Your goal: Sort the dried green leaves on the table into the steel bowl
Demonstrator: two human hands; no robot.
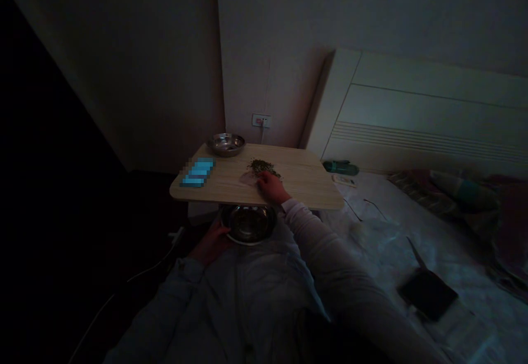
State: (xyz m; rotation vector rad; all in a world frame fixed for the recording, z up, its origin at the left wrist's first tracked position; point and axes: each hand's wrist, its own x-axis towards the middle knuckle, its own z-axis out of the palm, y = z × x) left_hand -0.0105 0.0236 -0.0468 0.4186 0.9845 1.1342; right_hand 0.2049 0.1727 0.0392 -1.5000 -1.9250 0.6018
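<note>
My left hand (211,244) grips the rim of a shiny metal bowl (249,240), which sits at my lap just below the table's near edge. Its inside is dark, and I cannot make out what lies in it. On the small wooden table (223,185), my right hand (272,186) rests with its fingers drawn together at the near side of a loose pile of small greenish-brown bits (264,165). A pale, thin patch (248,178) shows left of these fingers; what it is stays unclear in the dim light.
Another metal bowl (226,145) stands at the table's back left, behind a lit phone (198,172). A bed (396,199) is at the right, with eyeglasses (373,205), a dark flat object (429,293) and a green case (341,167). A white cable (148,269) runs along the left.
</note>
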